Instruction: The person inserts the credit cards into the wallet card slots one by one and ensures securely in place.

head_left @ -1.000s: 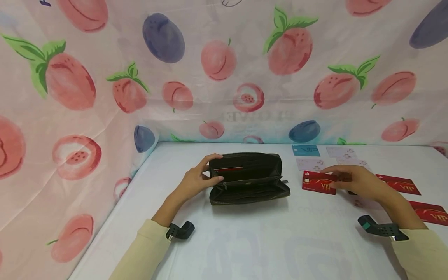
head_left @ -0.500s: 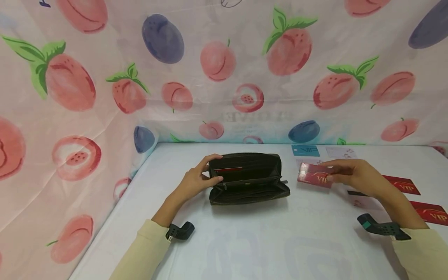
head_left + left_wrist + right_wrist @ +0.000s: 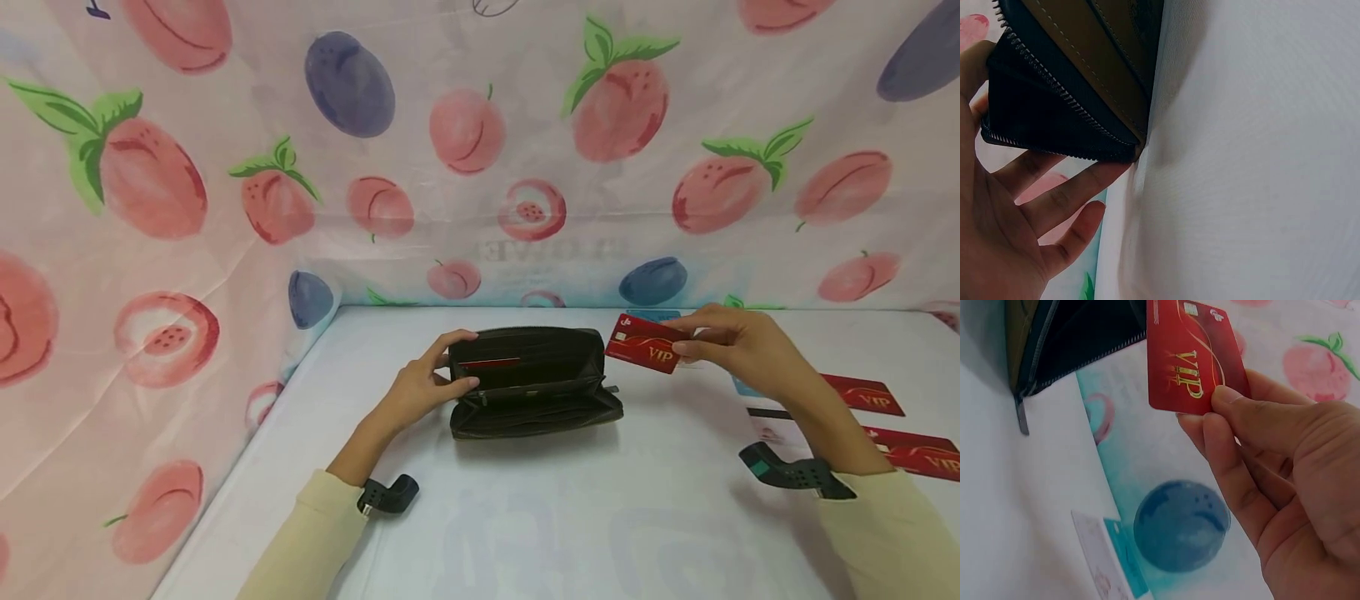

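A dark zip-around wallet [image 3: 536, 423] stands unzipped on the white table, its compartments facing me. My left hand [image 3: 412, 390] grips its left end, thumb at the inner divider and fingers behind. In the left wrist view, the fingers lie along the zipped edge of the wallet [image 3: 1041, 106]. A red card edge [image 3: 489, 363] shows inside the rear compartment. My right hand [image 3: 750, 352] pinches a red VIP card [image 3: 641, 343] by its right end, raised beside the wallet's right side. The right wrist view shows thumb and fingers on the corner of that VIP card [image 3: 1188, 356].
Two more red VIP cards [image 3: 862, 394] lie at the right, partly behind my right forearm. A pale card with a black stripe [image 3: 772, 427] lies under that arm. Farther back is a blue card [image 3: 652, 315], mostly covered. A fruit-print curtain [image 3: 465, 225] closes off the back.
My right hand has lifted the red VIP card off the table and carried it left and up to the wallet's right side. The left hand and wallet have stayed in place.
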Motion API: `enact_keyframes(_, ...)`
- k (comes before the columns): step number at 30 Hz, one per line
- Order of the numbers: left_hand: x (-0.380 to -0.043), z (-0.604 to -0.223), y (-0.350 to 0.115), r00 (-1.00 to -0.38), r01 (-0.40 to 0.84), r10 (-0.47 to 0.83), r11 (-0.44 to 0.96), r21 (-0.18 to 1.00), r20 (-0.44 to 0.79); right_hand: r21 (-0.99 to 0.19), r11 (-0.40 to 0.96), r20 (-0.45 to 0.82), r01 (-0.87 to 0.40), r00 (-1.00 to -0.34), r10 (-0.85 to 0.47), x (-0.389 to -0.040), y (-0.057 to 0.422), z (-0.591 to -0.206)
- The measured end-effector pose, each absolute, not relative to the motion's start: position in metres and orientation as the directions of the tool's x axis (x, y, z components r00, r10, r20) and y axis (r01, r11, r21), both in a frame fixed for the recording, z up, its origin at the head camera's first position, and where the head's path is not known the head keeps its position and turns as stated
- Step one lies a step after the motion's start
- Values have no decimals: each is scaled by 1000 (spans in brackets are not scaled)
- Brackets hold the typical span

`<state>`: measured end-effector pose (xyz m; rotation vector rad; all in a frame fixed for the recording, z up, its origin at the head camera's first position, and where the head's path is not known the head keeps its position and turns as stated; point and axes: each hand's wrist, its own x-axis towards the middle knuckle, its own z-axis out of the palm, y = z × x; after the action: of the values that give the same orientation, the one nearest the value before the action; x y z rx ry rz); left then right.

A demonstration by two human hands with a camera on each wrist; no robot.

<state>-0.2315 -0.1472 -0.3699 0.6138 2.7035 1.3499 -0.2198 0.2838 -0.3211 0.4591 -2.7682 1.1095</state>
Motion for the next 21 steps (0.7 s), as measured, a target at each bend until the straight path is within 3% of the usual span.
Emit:
enact_keyframes(7,-231,-369,-147,-916,324,380,520,790,126,-691,630,280,-353,-935,-217,-226,257,-311)
enact_keyframes(17,-232,-370,-147,-917,319,379,513,797,123,-816,263,428,-514,-845,-320,-236,224,-315)
enact_keyframes(21,-231,-369,-147,-918,316,378,510,800,121,-790,277,467,-547,-829,-308,-236,211,-314)
